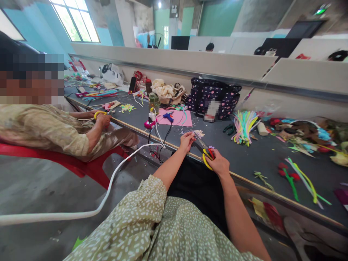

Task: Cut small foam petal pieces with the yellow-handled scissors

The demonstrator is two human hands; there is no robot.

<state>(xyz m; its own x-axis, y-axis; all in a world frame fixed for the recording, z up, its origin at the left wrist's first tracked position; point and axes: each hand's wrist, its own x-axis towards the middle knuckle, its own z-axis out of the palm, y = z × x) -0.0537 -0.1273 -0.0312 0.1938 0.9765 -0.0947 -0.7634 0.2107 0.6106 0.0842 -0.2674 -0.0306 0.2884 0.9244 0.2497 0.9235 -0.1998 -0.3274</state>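
Note:
My right hand [219, 161] is closed around the yellow-and-red handles of a pair of scissors [201, 142], whose blades point away toward my left hand. At the blade tips, my left hand [187, 141] is pinched shut; whatever lies between its fingertips is too small to make out. Just beyond the tips, a small heap of pale cut bits [199, 133] lies on the dark table [214, 136]. Both hands are over the table's front edge, above my black-covered lap.
A pink sheet [179, 119] carries a blue glue gun [168, 116]. Beside it is a pink power strip [150, 124] with a white cable [116, 170]. A bundle of pipe cleaners [244, 127] and a dotted bag [213, 96] are further right. A co-worker [54, 127] sits left.

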